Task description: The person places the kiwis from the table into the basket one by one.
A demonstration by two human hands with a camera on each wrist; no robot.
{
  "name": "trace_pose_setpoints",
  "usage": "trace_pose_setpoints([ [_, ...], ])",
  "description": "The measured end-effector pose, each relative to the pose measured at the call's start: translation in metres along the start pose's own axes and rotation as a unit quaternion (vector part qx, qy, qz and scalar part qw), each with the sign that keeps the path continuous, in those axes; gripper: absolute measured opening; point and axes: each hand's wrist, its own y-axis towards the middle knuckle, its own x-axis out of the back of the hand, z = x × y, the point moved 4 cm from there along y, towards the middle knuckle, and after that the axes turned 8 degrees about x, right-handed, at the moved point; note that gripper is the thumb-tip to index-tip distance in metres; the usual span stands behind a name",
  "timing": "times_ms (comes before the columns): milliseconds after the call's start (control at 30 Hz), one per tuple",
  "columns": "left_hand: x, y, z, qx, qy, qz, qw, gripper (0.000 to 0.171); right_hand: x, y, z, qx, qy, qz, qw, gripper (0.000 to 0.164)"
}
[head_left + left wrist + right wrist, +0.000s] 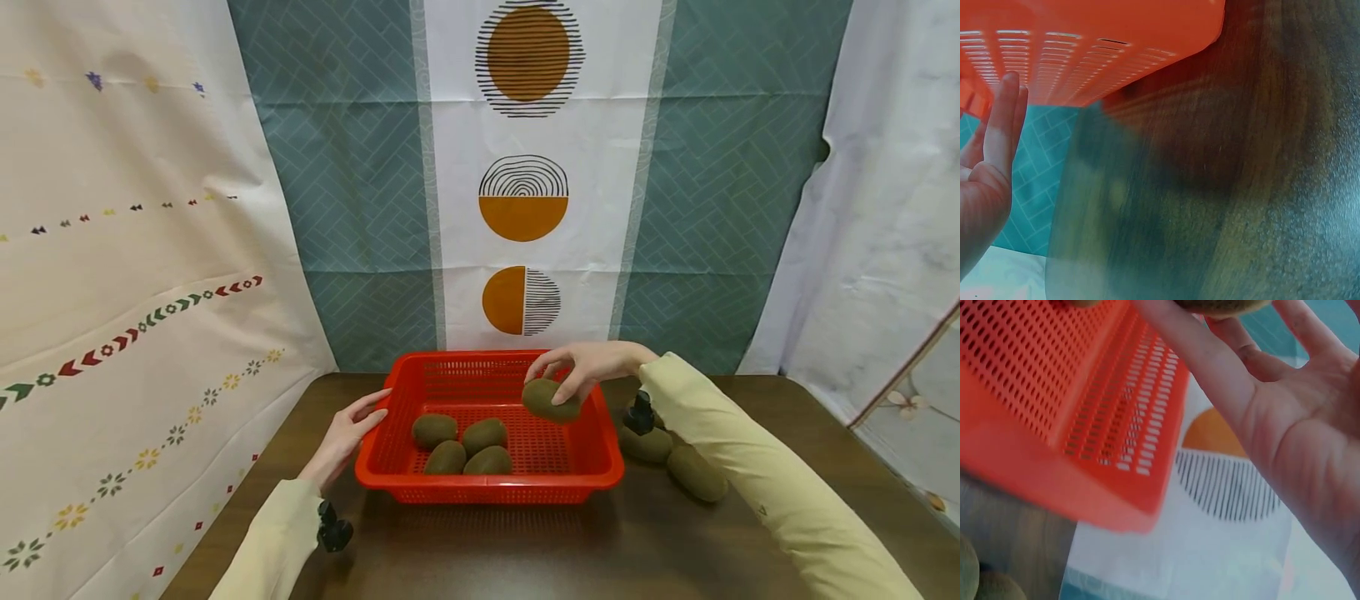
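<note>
My right hand [596, 367] pinches a brown kiwi [550, 400] between thumb and fingers, over the right side of a red plastic basket [491, 481]. In the right wrist view the kiwi [1225, 305] shows only at the top edge, against the fingers. Several kiwis [486, 435] lie together on the left half of the basket floor. My left hand [348, 433] rests at the basket's left rim. Its fingers [1002, 119] reach straight along the outer wall in the left wrist view.
More kiwis [697, 473] lie on the dark wooden table [495, 550] right of the basket, partly hidden under my right forearm. A patterned cloth [525, 317] hangs behind the table, with a cream cloth [150, 333] on the left and a pale one [885, 350] on the right.
</note>
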Motion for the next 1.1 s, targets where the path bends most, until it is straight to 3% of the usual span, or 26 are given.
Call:
trace_pose_setpoints([
  [400, -0.002, 0.0, -0.003, -0.002, -0.005, 0.002, 1.0, 0.049, -0.021, 0.043, -0.031, -0.082, 0.033, 0.093, 0.992, 0.046],
  [833, -0.002, -0.002, -0.004, -0.006, -0.005, 0.0, 1.0, 0.049, -0.037, 0.056, -0.064, -0.176, 0.065, 0.164, 0.969, 0.045],
  [1100, -0.001, -0.001, -0.002, -0.002, -0.006, -0.003, 1.0, 0.048, -0.048, 0.06, -0.072, -0.213, 0.067, 0.164, 0.961, 0.043],
])
